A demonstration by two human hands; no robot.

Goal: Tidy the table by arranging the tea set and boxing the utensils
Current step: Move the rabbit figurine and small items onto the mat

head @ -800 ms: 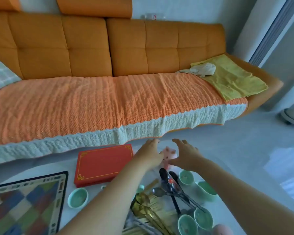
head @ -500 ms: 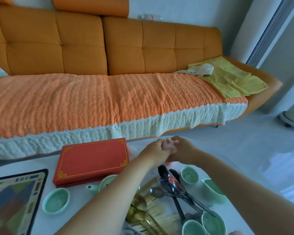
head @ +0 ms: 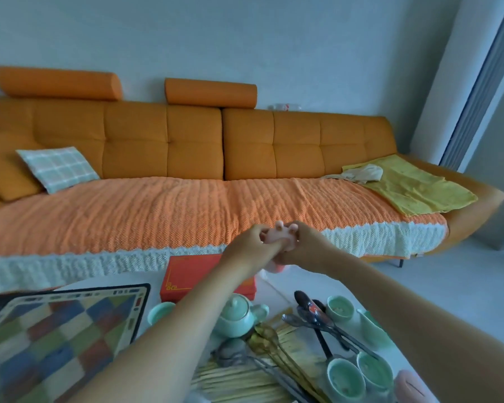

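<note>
Head view, hands and table. Both forearms reach forward over a white table (head: 277, 298). The left hand (head: 249, 242) and the right hand (head: 307, 247) meet in the air past the table's far edge, in front of the sofa (head: 163, 141). Between them they hold a small pink figure (head: 277, 238). The fingers of both hands are curled and clamped on the figure, the left from its left side and the right from its right side. Two small knobs of the figure stand clear above the fingers; its lower end shows below the wrists.

The tea set and the utensils lie on the table, near the viewer and untouched. A closed red box (head: 192, 276) with a gold border sits at the far side, partly behind the left forearm. Just near of it stands a pale green teapot (head: 236, 315), lid on, with a left cup (head: 160, 312) on the other side of the forearm. Dark spoons (head: 309, 303) and a silver spoon (head: 291, 319) lie crossed at centre right, gold spoons (head: 266, 340) beside them, all over a bundle of pale chopsticks (head: 239, 382). To the right are a far cup (head: 339, 307), a green pitcher (head: 373, 330), and two near cups (head: 345, 379) set side by side and touching. A chequered mat (head: 56, 338) covers the left of the table.

On the sofa lie an orange throw (head: 157, 213), a checked cushion (head: 57, 168) at far left and a yellow towel (head: 413, 187) at far right
</note>
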